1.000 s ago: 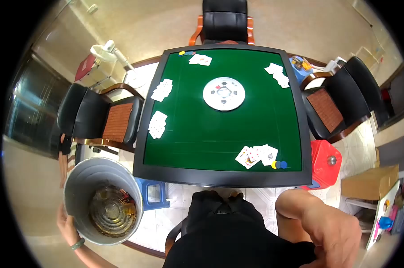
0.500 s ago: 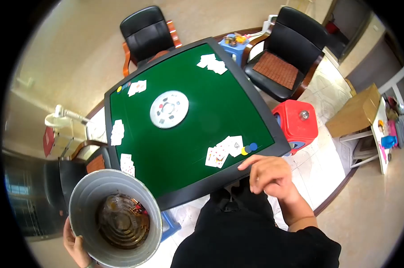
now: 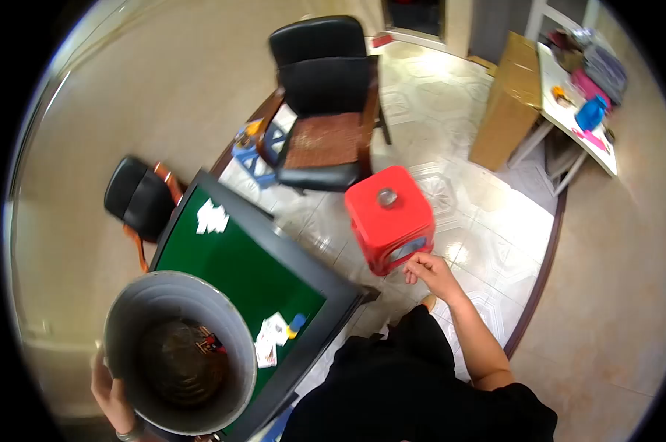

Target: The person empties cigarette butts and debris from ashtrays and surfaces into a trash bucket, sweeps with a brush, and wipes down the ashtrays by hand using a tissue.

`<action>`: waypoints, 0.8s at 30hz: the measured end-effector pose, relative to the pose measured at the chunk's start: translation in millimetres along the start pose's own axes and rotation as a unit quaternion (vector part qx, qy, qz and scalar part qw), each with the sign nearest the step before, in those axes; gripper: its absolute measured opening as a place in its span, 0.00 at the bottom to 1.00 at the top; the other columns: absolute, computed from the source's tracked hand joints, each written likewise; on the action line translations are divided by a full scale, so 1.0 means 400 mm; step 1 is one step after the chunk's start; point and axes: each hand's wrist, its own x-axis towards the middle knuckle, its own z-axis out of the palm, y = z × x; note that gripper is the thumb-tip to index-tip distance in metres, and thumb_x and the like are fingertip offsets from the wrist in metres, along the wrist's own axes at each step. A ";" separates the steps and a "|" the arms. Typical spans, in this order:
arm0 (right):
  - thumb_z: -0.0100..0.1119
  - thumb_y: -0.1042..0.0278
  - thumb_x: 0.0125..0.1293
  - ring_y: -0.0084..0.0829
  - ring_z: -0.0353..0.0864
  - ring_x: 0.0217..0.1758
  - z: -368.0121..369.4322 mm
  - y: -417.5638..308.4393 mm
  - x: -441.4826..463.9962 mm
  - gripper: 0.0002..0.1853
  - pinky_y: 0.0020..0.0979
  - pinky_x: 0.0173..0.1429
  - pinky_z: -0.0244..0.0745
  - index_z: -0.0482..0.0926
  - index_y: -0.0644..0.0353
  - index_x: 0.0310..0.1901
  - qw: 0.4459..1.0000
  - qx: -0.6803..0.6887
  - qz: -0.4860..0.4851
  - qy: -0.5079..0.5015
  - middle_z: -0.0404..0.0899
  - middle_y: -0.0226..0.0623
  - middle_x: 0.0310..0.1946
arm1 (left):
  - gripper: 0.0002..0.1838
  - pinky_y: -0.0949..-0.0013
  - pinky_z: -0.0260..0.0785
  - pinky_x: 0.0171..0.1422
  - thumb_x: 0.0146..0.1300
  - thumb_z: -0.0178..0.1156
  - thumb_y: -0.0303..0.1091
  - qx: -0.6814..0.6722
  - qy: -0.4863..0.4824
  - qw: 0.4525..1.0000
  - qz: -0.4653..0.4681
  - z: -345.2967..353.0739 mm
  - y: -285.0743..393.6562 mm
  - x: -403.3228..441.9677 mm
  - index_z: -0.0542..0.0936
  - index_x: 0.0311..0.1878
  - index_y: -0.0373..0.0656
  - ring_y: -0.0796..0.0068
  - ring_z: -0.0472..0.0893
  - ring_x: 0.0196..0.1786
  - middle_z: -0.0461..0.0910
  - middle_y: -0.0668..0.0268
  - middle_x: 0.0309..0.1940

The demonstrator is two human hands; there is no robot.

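Note:
My left hand [image 3: 112, 394] grips the side of a grey bucket [image 3: 233, 317], thumb by the rim. Small brown and red bits [image 3: 209, 340] lie in the bucket's dark bottom, too unclear to name. My right hand [image 3: 430, 274] hangs in front of me with loosely bent fingers and nothing visible in them. Just beyond it stands a red stool [image 3: 373, 214] carrying a small clear glass object [image 3: 386, 197]. Whether the hand touches the stool I cannot tell; it overlaps the stool's lower edge in view.
A green-topped table [image 3: 233, 269] stands at left, partly hidden by the bucket, with playing cards [image 3: 268, 342] and yellow and blue chips [image 3: 296, 324]. Black armchairs [image 3: 322, 88] stand beyond. A cardboard box [image 3: 506, 110] and a cluttered white table [image 3: 598, 151] are at right.
My view has turned right, so the table has shifted left and the red stool sits nearer the middle. The bucket has stayed in my left hand. My right hand's fingers are more bent.

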 end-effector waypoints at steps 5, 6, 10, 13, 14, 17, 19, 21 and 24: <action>0.54 0.62 0.69 0.18 0.75 0.31 -0.418 -0.078 0.010 0.12 0.21 0.39 0.68 0.79 0.63 0.37 0.989 -0.054 0.060 0.125 0.78 0.29 0.25 | 0.36 0.66 0.65 0.63 0.55 0.61 0.36 -0.045 -0.034 0.998 0.030 0.387 0.205 0.283 0.64 0.65 0.28 0.65 0.75 0.57 0.74 0.54 0.56; 0.53 0.62 0.70 0.20 0.75 0.31 -0.475 -0.096 0.016 0.12 0.22 0.41 0.67 0.79 0.63 0.37 0.988 -0.055 0.029 0.138 0.78 0.29 0.24 | 0.41 0.64 0.63 0.64 0.53 0.66 0.44 -0.062 -0.064 0.995 0.046 0.456 0.229 0.341 0.65 0.65 0.28 0.63 0.74 0.59 0.74 0.53 0.57; 0.53 0.63 0.69 0.21 0.76 0.32 -0.631 -0.134 0.039 0.12 0.23 0.43 0.68 0.79 0.64 0.37 0.982 -0.025 0.010 0.187 0.79 0.31 0.25 | 0.35 0.73 0.67 0.60 0.51 0.58 0.31 -0.177 -0.165 0.966 0.086 0.817 0.414 0.509 0.66 0.63 0.27 0.72 0.78 0.54 0.78 0.58 0.52; 0.53 0.64 0.68 0.21 0.77 0.33 -0.734 -0.147 0.053 0.12 0.23 0.44 0.68 0.79 0.65 0.37 0.972 -0.042 0.026 0.228 0.79 0.33 0.26 | 0.33 0.80 0.68 0.47 0.47 0.49 0.19 -0.185 -0.195 0.958 0.100 1.084 0.507 0.652 0.67 0.63 0.28 0.80 0.78 0.42 0.80 0.66 0.42; 0.53 0.64 0.68 0.22 0.77 0.33 -0.777 -0.148 0.055 0.12 0.24 0.44 0.68 0.79 0.65 0.37 0.968 -0.058 0.029 0.241 0.80 0.33 0.26 | 0.33 0.84 0.61 0.37 0.47 0.51 0.19 -0.205 -0.189 0.956 0.092 1.196 0.575 0.668 0.69 0.62 0.30 0.86 0.72 0.32 0.75 0.75 0.31; 0.52 0.64 0.68 0.23 0.78 0.32 -0.933 -0.122 0.081 0.12 0.24 0.44 0.70 0.79 0.65 0.37 0.951 -0.037 0.029 0.305 0.79 0.34 0.26 | 0.30 0.84 0.54 0.31 0.46 0.54 0.17 -0.214 -0.253 0.931 0.151 1.510 0.633 0.811 0.74 0.59 0.34 0.89 0.64 0.26 0.64 0.80 0.24; 0.52 0.65 0.67 0.24 0.78 0.32 -1.048 -0.111 0.140 0.11 0.25 0.43 0.71 0.79 0.65 0.37 0.935 -0.006 0.040 0.353 0.79 0.34 0.27 | 0.30 0.84 0.59 0.32 0.46 0.54 0.15 -0.232 -0.304 0.913 0.141 1.727 0.672 0.893 0.74 0.58 0.34 0.89 0.67 0.27 0.67 0.79 0.24; 0.53 0.66 0.67 0.25 0.79 0.32 -1.124 -0.124 0.235 0.10 0.26 0.44 0.74 0.79 0.66 0.37 0.931 0.021 0.016 0.365 0.80 0.35 0.29 | 0.30 0.83 0.60 0.29 0.44 0.55 0.15 -0.277 -0.335 0.892 0.124 1.944 0.683 0.968 0.75 0.56 0.33 0.89 0.70 0.26 0.67 0.78 0.24; 0.53 0.66 0.67 0.26 0.80 0.34 -1.293 -0.148 0.402 0.12 0.26 0.45 0.74 0.79 0.67 0.40 0.942 -0.054 0.092 0.318 0.80 0.37 0.31 | 0.28 0.75 0.57 0.17 0.45 0.57 0.18 -0.182 -0.363 0.909 0.091 2.183 0.728 1.084 0.76 0.56 0.36 0.84 0.65 0.16 0.66 0.74 0.19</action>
